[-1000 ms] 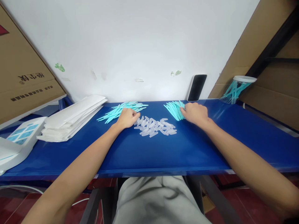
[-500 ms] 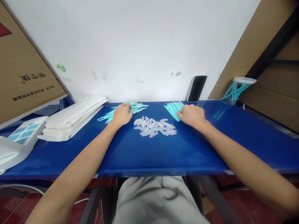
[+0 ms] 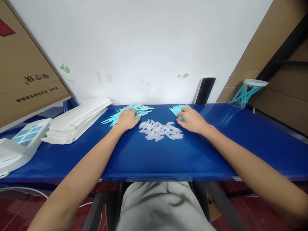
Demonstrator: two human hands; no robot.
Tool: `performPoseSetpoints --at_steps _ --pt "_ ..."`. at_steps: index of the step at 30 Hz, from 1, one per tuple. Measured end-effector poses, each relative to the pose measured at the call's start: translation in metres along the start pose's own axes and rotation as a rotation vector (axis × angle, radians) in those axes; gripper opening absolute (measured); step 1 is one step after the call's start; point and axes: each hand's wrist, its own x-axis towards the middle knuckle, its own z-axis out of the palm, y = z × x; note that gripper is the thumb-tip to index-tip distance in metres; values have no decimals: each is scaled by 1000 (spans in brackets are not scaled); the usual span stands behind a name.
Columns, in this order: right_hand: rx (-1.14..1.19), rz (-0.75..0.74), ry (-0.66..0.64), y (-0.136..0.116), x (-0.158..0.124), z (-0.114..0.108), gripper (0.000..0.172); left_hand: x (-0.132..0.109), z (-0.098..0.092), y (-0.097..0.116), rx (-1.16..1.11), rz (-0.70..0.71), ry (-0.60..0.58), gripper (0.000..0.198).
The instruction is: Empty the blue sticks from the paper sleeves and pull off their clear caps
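My left hand (image 3: 128, 119) lies over a loose pile of slim turquoise plastic sticks (image 3: 143, 109) at the back of the blue table. Its fingers rest on them, partly out of sight, and no stick is lifted. On the other side, my right hand (image 3: 191, 120) spreads its fingers across the near end of a second, neater bunch of turquoise sticks (image 3: 176, 110), which it partly covers. Between the two hands a heap of small translucent caps (image 3: 160, 130) is spread out; neither hand touches it.
White paper envelopes (image 3: 77, 120) are stacked at the left, beside a white device (image 3: 36, 136) with blue panels. A black phone (image 3: 205, 91) leans on the wall. A clear jar (image 3: 243, 94) of turquoise sticks stands far right. A cardboard box (image 3: 36, 61) rises at the left.
My right hand has moved slightly left and toward me over its bunch, its fingers now spread more. My left hand stays on its pile, with its fingers flatter. The view has shifted slightly.
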Motion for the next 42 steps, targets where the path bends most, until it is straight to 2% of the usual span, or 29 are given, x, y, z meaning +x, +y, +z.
performPoseSetpoints --at_steps 8,12,15,17,19,21,23,25,28,31,34,38,42 --pt "-41 -21 -41 1 1 4 35 0 -2 1 85 35 -30 32" --pt "-25 -12 -44 -2 1 2 35 0 -5 3 92 26 33 30" --pt "47 29 16 -11 -1 -3 30 -2 -11 9 42 40 183 28" --pt "126 101 76 -20 -3 -7 26 -5 -18 16 -55 63 368 26" --pt "217 157 176 -29 -8 -12 24 -10 -25 27 -240 115 558 23" --pt "311 135 297 -39 -12 -16 26 -16 -31 39 -524 191 649 22" --pt "409 24 370 -47 -16 -18 27 -20 -35 51 -867 247 612 25" --pt "504 -106 370 -54 -19 -18 30 -23 -37 61 -1171 259 504 31" --pt "609 -192 318 -64 -21 -15 36 -24 -36 69 -1436 241 335 42" --pt "648 -166 258 -69 -21 -11 46 -24 -34 72 -1574 187 214 47" --pt "636 -189 211 -67 -20 -7 59 -26 -28 75 -1676 133 147 44" --pt "536 -278 272 -61 -18 -3 48 -24 -18 76 -1688 -21 129 32" --pt "461 -240 250 -59 -16 -4 51 -19 -9 71 -1652 -111 118 21"
